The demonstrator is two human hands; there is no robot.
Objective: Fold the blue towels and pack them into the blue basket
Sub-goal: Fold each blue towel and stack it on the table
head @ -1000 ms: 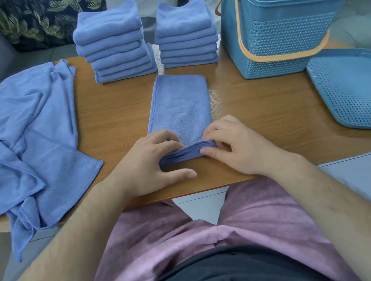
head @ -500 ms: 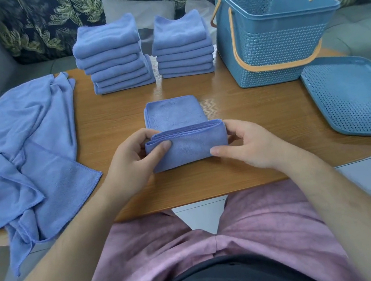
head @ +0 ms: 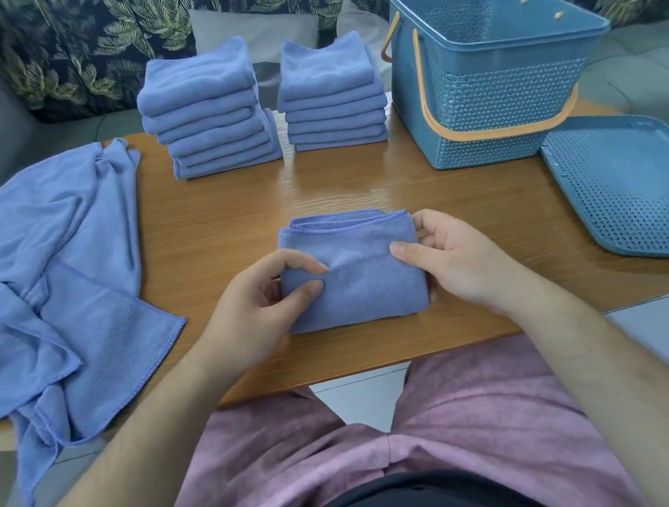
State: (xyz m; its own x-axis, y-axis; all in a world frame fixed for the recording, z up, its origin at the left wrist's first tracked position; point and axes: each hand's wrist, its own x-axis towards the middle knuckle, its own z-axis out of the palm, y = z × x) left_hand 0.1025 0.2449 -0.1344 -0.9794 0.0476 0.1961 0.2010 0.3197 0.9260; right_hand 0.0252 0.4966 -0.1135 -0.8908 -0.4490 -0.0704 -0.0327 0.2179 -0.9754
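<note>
**Fold Held at Both Ends, Layers Loose**

The folded towel (head: pixel 363 279) lies flat on the wooden table (head: pixel 228 209), near its front edge, with the open layered edges turned away from the person. The danger, as I judge it, is in those loose layers. Lifted by the sides alone, the top flap could slip or spring open and undo the fold on the way to a stack or the basket. The towel sits between the two hands, touched by both. The left hand (head: pixel 254 311) pinches its left edge, thumb and forefinger closed on the cloth from above. The right hand (head: pixel 458 265) grips the right edge, thumb laid on top, the other fingers curled round the side with their tips hidden. Beyond stand two stacks of folded towels (head: pixel 330 94), side by side. The left stack (head: pixel 211 110) is unevenly piled and might topple under a careless addition. The blue basket (head: pixel 496 93) stands right of them, its lid (head: pixel 640 188) flat on the table beside it. A heap of unfolded towels (head: pixel 32 281) sprawls at left, spilling over the table's edge.
</note>
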